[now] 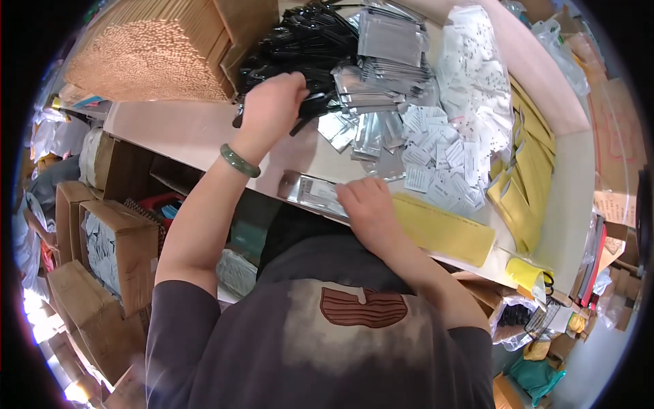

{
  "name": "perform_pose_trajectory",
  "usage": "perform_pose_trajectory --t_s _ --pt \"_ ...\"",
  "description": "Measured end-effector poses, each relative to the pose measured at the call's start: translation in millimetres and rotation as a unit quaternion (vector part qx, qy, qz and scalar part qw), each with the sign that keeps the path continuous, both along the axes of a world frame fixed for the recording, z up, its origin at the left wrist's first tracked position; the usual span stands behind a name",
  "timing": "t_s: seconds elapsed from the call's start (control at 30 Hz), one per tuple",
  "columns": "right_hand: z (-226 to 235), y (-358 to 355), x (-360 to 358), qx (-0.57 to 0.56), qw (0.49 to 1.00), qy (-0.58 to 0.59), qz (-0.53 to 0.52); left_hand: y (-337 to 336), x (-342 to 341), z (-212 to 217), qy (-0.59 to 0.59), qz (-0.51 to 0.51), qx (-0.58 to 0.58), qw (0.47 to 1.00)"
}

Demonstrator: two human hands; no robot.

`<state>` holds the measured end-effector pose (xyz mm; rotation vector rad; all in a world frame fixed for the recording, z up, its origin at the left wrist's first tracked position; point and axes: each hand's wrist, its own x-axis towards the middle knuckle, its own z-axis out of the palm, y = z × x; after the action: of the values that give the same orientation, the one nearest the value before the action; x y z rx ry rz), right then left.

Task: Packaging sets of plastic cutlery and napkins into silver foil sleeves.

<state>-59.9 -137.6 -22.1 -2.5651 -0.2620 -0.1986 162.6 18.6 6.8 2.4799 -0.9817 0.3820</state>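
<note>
Head view shows the left hand (pixel 272 102) closed around black items in the black pile (pixel 300 41) at the back of the desk (pixel 191 133), while the right hand (pixel 364 204) lies flat, fingers together, on a silver pouch (pixel 313 193) at the desk's near edge beside a yellow envelope (pixel 443 228).

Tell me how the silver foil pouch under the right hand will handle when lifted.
The foil pouch looks flat and thin, so it is probably light and floppy. Its shiny face suggests it may slip on the smooth table. The right hand presses it flat at the table's edge, so sliding it off that edge might help.
</note>
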Motion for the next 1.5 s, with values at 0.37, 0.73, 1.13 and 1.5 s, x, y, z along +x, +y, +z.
perform_pose_trajectory --t_s 0.37,0.73,1.13,1.5 --pt "23 -25 -50 0.063 0.996 -0.066 0.004 23 -139 -11 0.281 -0.214 -0.056 0.934" --pt "15 -27 -47 -0.146 0.983 -0.083 0.076 115 37 191 -0.296 0.160 0.058 0.940" --pt "11 -36 -62 -0.099 0.986 -0.097 0.092 74 105 202 -0.288 0.154 0.125 0.937" --pt "25 -57 -80 -0.023 0.999 0.036 0.002 145 -80 70 0.197 0.268 -0.256 0.908"
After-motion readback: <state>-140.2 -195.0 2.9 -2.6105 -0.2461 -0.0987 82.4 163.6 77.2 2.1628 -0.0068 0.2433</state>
